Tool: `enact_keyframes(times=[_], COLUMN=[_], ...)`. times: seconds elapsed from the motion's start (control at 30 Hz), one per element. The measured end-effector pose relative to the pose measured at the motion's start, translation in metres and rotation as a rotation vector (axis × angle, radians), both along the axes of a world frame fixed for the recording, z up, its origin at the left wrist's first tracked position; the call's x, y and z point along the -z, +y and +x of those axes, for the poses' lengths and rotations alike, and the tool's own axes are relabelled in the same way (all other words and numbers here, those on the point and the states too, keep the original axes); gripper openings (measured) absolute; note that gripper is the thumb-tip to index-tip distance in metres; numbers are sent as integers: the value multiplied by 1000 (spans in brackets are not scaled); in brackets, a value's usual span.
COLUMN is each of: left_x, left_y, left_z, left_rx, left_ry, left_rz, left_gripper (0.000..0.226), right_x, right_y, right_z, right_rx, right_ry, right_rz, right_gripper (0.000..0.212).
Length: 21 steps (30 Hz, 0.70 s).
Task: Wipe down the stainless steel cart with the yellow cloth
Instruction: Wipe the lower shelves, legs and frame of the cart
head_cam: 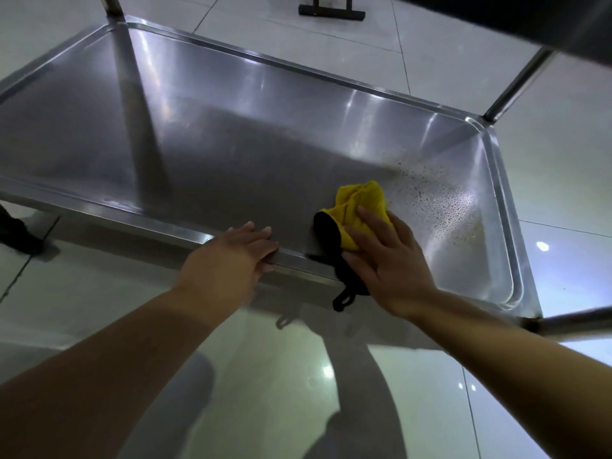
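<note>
The right hand lies flat with its fingers straight and spread on the yellow cloth, pressing it down onto the floor of the cart shelf close to the near rim. The cloth is bunched up, with its yellow part showing ahead of the fingertips, and a black edging along its left side. A black loop from it hangs over the near rim, below the hand.

The left hand rests on the near rim of the shelf, just left of the cloth, fingers straight over the top of the rim and thumb tucked beneath its edge; it looks slightly blurred.

To the right of the cloth, the shelf surface is covered with fine droplets and specks that reach toward the right-hand corner. The rest of the shelf is dull grey steel with streaks of reflected light. Upright posts rise from the corners of the cart. Under and around it lies a glossy tiled floor, and a dark stand base sits on it beyond the far rim.
</note>
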<state>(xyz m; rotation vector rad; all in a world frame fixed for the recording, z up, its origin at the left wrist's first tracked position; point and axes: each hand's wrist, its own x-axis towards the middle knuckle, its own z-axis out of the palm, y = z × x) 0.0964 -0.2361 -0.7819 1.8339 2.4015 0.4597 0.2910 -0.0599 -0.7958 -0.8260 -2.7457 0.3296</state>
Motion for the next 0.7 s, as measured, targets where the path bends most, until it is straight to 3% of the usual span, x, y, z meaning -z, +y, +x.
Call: enact_keyframes(times=[0.2,0.4,0.7], left_x=[-4,-19,-4], left_y=[-11,-20,-9], left_z=[-11,-18,-25], left_rx=[18,-165,-216], left_ry=[70,-45,36], left_rz=[-31,-40,-75], left_gripper=[26,46,50], right_x=[-1,-8,-14], right_y=[-19,-36,19], right_z=[-12,-36,-51], right_rx=[-54,-144,-391], right_ry=[-46,-121,-97], right_rz=[-29,-83,-43], right_gripper=[52,62,51])
